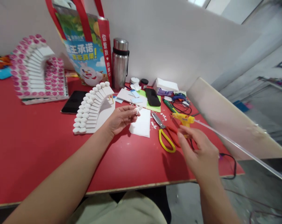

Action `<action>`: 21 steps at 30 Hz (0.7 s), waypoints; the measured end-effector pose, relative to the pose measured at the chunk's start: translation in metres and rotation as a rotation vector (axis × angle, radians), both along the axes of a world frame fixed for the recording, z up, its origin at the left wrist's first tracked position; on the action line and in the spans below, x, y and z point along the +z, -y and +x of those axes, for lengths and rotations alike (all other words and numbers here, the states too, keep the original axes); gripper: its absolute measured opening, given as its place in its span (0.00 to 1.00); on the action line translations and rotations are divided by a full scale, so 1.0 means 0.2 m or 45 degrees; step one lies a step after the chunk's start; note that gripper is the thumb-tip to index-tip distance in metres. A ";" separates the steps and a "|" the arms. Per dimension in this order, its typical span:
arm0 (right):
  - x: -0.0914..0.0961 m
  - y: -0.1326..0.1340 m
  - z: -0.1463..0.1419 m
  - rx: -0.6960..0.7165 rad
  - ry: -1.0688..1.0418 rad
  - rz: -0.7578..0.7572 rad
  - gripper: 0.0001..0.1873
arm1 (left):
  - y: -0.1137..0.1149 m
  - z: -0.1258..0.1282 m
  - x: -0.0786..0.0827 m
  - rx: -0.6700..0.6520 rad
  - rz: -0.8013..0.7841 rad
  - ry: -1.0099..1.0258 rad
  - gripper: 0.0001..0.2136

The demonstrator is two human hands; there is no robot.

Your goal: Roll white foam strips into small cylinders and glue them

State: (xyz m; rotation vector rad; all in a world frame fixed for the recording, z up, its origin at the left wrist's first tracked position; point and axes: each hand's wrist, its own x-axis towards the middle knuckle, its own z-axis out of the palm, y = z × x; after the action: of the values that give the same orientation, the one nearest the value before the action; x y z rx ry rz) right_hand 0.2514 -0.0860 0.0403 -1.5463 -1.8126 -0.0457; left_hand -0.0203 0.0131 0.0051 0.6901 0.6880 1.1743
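My left hand [120, 119] hovers over the red table [38, 146], its fingertips pinched on a small white foam piece [138, 109], right beside a white foam staircase model [93, 109]. A flat white foam sheet [141, 126] lies just under and right of that hand. My right hand [197, 149] is low at the table's right front. Its fingers curl towards a yellow hot glue gun [183, 119] with a long clear glue stick [243, 151] trailing to the right. The fingers look blurred, and I cannot see a firm grip.
Yellow-and-red scissors [165, 133] lie between my hands. A pink-and-white staircase model [35, 71], a black phone [73, 101], a printed bag [87, 46], a steel flask [119, 62], paper scraps, a black case [152, 97] and cables [183, 105] crowd the back. A tilted board [225, 118] borders the right edge.
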 end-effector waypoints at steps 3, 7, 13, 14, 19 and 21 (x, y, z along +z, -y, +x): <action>0.11 -0.17 -0.23 0.224 -0.507 -0.141 0.13 | 0.00 0.00 0.00 -0.011 0.065 -0.029 0.15; 0.03 -0.49 -0.40 0.439 -1.107 -0.495 0.15 | -0.01 -0.01 -0.02 0.008 0.149 -0.103 0.14; -0.16 -0.59 -0.44 0.671 -1.595 -0.969 0.19 | -0.02 -0.02 -0.07 -0.019 0.273 -0.318 0.13; -0.17 -0.58 -0.43 0.677 -1.606 -0.980 0.19 | -0.02 -0.01 -0.07 -0.035 0.292 -0.357 0.13; -0.17 -0.55 -0.41 0.645 -1.576 -0.918 0.18 | 0.00 -0.01 -0.04 -0.042 0.315 -0.491 0.14; -0.17 -0.56 -0.40 0.646 -1.522 -0.878 0.17 | 0.01 -0.01 -0.03 -0.034 0.302 -0.540 0.16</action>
State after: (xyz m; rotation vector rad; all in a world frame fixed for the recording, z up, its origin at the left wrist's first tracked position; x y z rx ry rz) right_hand 0.1710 0.0257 0.0064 -1.0022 -1.1427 1.5249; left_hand -0.0217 0.0111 -0.0009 1.1649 0.8961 1.1043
